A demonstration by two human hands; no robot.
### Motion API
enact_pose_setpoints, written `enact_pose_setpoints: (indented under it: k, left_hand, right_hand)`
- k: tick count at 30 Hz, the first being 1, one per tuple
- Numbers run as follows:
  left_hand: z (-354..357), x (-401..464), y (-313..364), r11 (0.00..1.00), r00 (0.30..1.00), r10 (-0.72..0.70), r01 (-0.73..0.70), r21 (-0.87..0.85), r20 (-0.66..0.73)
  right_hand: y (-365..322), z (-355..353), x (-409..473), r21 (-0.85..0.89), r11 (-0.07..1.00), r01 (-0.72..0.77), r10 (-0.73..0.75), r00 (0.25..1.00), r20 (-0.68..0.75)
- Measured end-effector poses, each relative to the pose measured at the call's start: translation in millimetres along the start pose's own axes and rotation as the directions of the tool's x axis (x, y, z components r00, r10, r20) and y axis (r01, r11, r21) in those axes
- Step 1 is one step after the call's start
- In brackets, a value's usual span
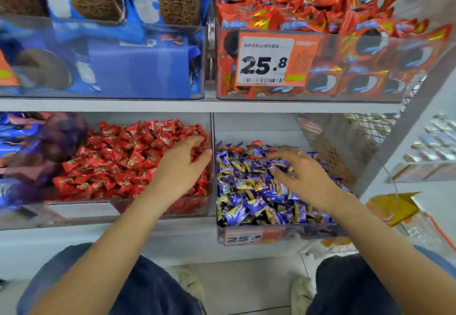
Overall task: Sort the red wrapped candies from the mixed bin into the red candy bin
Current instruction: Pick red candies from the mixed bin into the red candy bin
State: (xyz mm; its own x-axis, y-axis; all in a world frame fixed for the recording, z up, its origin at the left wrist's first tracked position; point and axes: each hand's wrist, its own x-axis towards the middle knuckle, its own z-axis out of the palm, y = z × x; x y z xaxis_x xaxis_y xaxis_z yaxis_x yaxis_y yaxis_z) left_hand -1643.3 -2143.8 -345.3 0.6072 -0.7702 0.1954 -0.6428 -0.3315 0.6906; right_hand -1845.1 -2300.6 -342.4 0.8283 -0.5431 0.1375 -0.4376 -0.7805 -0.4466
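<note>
Our left hand (pixel 183 164) rested on the heap in the red candy bin (pixel 158 209), fingers loosely curled; whether it held a candy, we could not tell. Our right hand (pixel 299 174) hovered with fingers spread over the mixed bin (pixel 283 234), probably searching; a red candy (pixel 256 142) lay near its back edge.

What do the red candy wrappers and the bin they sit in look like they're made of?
Red candies: thin, glossy film wrappers, probably plastic or foil; they crinkle and catch light. Red bin: clear, rigid plastic, likely acrylic; the candies show through its front wall.
</note>
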Motion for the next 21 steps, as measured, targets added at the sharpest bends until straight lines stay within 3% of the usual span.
enact_pose_setpoints:
  k: [3, 9, 11, 14, 17, 21]
  left_hand:
    - [19, 19, 11, 0.999, 0.992, -0.032, 0.027, 0.045, 0.121]
    - [17, 33, 5, 1.000, 0.958, -0.015, 0.009, 0.022, 0.285]
    - [16, 36, 4, 0.999, 0.955, -0.010, -0.001, 0.038, 0.296]
    - [16, 36, 4, 0.998, 0.957, -0.004, -0.016, 0.068, 0.289]
    - [17, 34, 5, 0.996, 0.963, 0.014, -0.037, 0.080, 0.270]
    - [19, 36, 3, 0.995, 0.967, -0.002, -0.023, 0.095, 0.255]
  right_hand:
    - [24, -17, 7, -0.022, 0.986, -0.163, 0.164, 0.980, 0.115]
    - [32, 1, 83, 0.063, 0.951, -0.303, 0.266, 0.905, 0.332]
    - [31, 18, 111, 0.004, 0.941, -0.340, 0.309, 0.861, 0.404]
    - [34, 43, 137, -0.141, 0.923, -0.359, 0.380, 0.783, 0.492]
    - [30, 62, 150, -0.185, 0.933, -0.309, 0.360, 0.770, 0.526]
    - [11, 73, 160, -0.102, 0.963, -0.250, 0.261, 0.769, 0.584]
